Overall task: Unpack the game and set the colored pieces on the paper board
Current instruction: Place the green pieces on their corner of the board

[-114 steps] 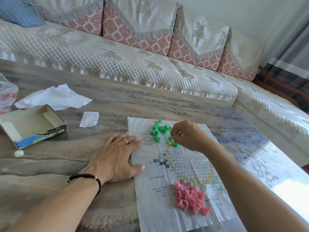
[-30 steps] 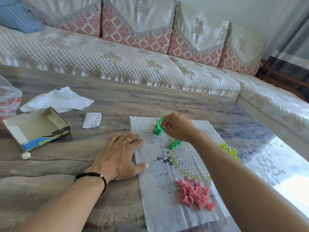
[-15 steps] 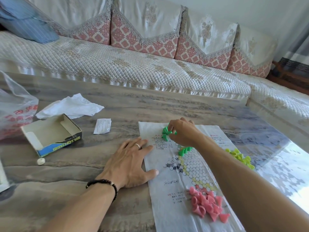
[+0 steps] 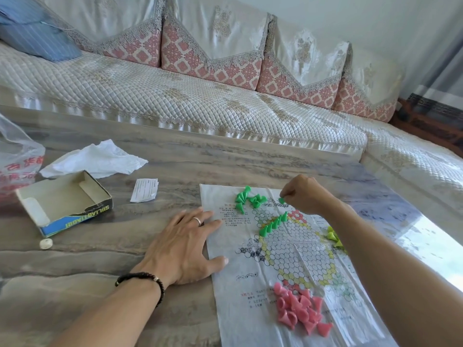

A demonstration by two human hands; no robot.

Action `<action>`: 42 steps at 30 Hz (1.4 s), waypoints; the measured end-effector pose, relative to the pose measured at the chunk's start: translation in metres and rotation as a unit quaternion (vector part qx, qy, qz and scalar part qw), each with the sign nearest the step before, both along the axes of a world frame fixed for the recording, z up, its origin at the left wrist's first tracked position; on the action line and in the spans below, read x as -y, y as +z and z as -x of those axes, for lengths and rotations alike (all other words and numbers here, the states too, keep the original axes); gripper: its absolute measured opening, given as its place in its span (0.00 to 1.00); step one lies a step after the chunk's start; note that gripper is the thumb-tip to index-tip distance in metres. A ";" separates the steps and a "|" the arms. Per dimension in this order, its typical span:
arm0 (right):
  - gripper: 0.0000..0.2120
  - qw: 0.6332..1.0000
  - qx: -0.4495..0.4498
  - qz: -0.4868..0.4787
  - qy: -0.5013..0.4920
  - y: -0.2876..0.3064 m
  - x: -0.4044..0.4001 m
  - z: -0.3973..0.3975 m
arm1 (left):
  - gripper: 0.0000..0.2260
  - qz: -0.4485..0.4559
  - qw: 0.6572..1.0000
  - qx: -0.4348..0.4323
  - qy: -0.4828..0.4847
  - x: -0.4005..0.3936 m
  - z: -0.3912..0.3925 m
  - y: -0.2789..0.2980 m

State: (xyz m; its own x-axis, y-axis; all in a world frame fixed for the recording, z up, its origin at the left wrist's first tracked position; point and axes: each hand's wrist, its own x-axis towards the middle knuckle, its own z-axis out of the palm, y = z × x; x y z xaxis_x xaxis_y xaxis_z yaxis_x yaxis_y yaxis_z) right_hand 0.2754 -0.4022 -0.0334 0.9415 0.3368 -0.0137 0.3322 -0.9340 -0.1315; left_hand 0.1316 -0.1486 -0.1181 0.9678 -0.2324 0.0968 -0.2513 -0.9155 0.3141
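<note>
The paper board (image 4: 253,284) lies flat on the table, printed with a hexagon grid. My left hand (image 4: 184,249) rests flat on its left edge, fingers spread. My right hand (image 4: 304,194) hovers over the board's far end and pinches a single green piece (image 4: 282,200). A loose heap of green pieces (image 4: 248,197) lies at the far left corner. A row of several green pieces (image 4: 273,223) stands along the grid's upper-left edge. Pink pieces (image 4: 300,311) are piled near the front. Yellow-green pieces (image 4: 333,236) peek out past my right forearm.
The open game box (image 4: 62,201) sits at the left, a small white disc (image 4: 45,244) in front of it. A crumpled tissue (image 4: 95,159), a folded paper slip (image 4: 144,189) and a plastic bag (image 4: 17,159) lie farther left. A sofa (image 4: 200,103) runs behind the table.
My right hand left the green heap and moved right with one green piece pinched. The row of green pieces on the grid has grown longer. My left hand stayed on the board.
</note>
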 end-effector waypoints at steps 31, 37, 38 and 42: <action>0.14 0.999 0.037 -0.023 0.025 -0.018 -0.026 -0.004 | 0.41 0.010 1.000 0.013 -0.002 -0.001 0.001 0.002; 0.15 0.999 0.034 0.000 0.033 -0.030 -0.041 -0.011 | 0.39 0.015 1.000 0.017 -0.003 -0.001 0.002 0.002; 0.15 0.999 0.031 0.001 0.036 -0.031 -0.041 -0.012 | 0.38 0.015 1.000 0.018 -0.003 -0.001 0.002 0.002; 0.13 0.998 0.021 0.011 0.055 -0.030 -0.041 -0.012 | 0.38 0.012 1.000 0.017 -0.004 0.000 0.002 0.003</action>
